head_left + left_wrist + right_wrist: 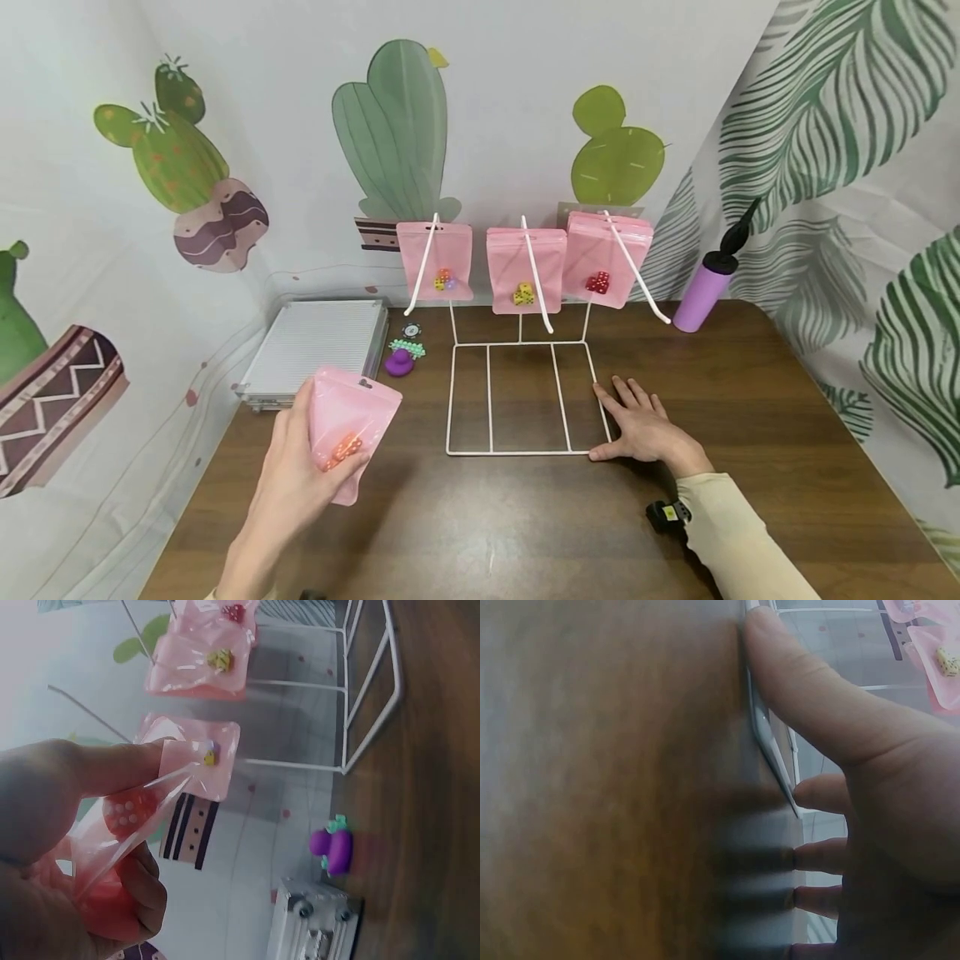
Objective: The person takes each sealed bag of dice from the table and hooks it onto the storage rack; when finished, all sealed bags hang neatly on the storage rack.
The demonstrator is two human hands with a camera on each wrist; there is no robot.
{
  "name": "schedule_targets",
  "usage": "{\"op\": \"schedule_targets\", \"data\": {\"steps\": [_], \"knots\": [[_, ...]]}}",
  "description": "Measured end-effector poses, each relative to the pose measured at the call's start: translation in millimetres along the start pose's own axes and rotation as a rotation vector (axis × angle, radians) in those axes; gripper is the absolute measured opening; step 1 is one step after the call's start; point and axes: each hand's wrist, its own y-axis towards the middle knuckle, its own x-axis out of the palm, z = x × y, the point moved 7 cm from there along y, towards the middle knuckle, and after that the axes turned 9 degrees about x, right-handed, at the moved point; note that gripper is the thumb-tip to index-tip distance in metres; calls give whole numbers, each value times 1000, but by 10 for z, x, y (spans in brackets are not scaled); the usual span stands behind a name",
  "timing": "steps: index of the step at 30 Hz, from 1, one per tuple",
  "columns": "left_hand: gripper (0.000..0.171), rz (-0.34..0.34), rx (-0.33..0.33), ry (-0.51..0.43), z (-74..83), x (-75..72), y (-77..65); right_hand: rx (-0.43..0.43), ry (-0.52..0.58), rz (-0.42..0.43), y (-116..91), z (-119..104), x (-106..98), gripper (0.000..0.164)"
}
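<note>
My left hand [279, 475] grips a pink zip pouch [339, 400] above the table, thumb across its front and fingers behind. Orange dice [345, 448] show through it; in the left wrist view the pouch [97, 859] looks bent in the grip. A white wire rack [517, 453] stands ahead, with pink pouches on its three prongs: mixed-colour dice in the left pouch [459, 250], yellow dice in the middle one [506, 260], red dice in the right one [587, 243]. Fingers spread, my right hand [643, 429] rests at the rack's front right corner, thumb and index finger against the base wire.
Left of the rack stands a silver ridged case [318, 342]. Beside it lie a purple duck [400, 363], a teal piece [408, 347] and a round chip [412, 331]. A purple pump [702, 293] stands at the back right. Behind is a cactus-print cloth [502, 100].
</note>
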Motion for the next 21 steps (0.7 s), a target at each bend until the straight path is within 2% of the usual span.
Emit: {"op": "schedule_targets", "data": {"steps": [15,21], "knots": [[121,48,66,-61,294,50,199,-8,-14,14,23,-9,-10,115],[119,77,98,-96,446,28,279,-1,-16,5,13,-1,5,115]]}}
